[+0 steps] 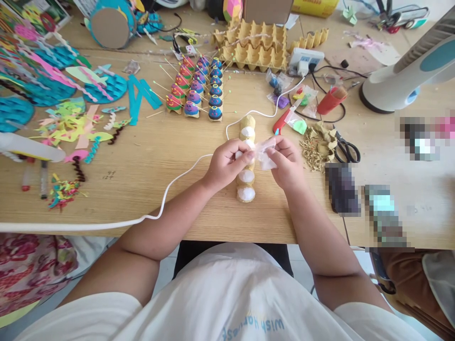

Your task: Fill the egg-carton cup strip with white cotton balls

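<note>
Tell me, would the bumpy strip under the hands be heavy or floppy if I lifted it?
The strip is probably light, since its tan surface looks like that of the egg tray. It might bend between its bumps, being long and narrow.

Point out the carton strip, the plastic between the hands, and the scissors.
Carton strip (pixel 245 185): head view, brown part between its two nearest white patches.
Plastic (pixel 265 158): head view, its crumpled middle.
Scissors (pixel 344 146): head view, near the base of the handles.
</note>
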Motion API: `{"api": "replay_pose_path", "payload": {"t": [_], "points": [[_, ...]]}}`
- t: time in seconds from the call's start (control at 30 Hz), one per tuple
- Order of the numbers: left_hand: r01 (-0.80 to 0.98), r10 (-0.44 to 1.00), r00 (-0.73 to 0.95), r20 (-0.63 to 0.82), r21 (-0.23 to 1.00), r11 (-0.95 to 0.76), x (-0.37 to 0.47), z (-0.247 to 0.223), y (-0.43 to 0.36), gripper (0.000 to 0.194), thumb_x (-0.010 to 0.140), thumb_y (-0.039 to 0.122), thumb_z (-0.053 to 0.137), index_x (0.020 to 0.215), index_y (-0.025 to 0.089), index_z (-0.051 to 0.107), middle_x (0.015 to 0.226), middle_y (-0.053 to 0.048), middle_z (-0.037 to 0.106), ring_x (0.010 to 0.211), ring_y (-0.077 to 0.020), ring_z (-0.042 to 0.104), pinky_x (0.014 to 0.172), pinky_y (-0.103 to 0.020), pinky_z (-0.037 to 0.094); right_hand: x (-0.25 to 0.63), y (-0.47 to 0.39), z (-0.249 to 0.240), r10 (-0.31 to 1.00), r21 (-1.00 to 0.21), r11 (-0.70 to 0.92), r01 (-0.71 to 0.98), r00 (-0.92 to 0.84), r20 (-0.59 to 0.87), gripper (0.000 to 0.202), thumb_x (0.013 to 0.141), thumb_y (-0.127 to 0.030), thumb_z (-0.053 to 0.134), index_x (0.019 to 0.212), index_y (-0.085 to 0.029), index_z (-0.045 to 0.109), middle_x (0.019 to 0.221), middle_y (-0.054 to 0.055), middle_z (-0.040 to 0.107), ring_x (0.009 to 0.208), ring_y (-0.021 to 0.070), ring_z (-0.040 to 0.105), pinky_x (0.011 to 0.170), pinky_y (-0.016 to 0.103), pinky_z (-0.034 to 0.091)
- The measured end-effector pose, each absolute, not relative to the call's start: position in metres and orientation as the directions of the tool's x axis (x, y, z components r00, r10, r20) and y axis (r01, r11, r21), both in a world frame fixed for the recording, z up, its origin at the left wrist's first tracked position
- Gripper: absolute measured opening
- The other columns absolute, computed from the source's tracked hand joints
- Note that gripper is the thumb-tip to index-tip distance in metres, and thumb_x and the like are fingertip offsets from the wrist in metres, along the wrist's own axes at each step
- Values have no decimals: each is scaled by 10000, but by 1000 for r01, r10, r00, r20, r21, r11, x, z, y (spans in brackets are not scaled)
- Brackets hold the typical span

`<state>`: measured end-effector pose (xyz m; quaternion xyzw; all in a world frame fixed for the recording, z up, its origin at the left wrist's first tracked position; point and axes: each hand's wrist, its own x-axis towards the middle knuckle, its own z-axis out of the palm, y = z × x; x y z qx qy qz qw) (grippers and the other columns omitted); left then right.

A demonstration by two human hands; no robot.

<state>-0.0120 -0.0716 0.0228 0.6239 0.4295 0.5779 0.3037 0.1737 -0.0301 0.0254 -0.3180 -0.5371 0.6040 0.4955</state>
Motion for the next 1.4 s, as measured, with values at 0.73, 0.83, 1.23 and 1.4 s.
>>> {"api": "replay_pose_path", "payload": {"t": [0.73,0.83,1.23,1.4], "points": [[282,815,-109,569,804,-524,-14,13,-67,397,998,631,780,986,235,810,917,-38,814,824,-168,710,803,-319,555,169,-36,20,926,-945,251,-211,-233,298,481,804,-671,947,830,-255,707,814,-24,683,732,128,602,720,305,553],[187,862,-114,494,863,-470,-13,11,-67,412,954,637,831,988,226,824,954,-46,841,867,-172,753,823,-311,576,169,-36,20,921,-943,246,-222,-249,299,462,805,-652,958,839,-257,721,833,-22,702,754,129,624,734,300,563],[134,841,-195,504,864,-486,-11,10,-68,366,937,574,866,845,222,825,818,-23,806,765,-141,722,786,-290,566,168,-37,19,928,-943,231,-241,-237,288,405,815,-615,970,852,-266,767,924,0,795,844,151,721,825,321,628],[74,871,-174,460,888,-454,-9,10,-70,383,927,604,871,878,226,839,849,-32,825,798,-152,747,812,-298,585,170,-40,20,928,-946,267,-184,-215,304,423,846,-652,929,869,-263,767,910,3,784,822,152,702,786,322,610]]}}
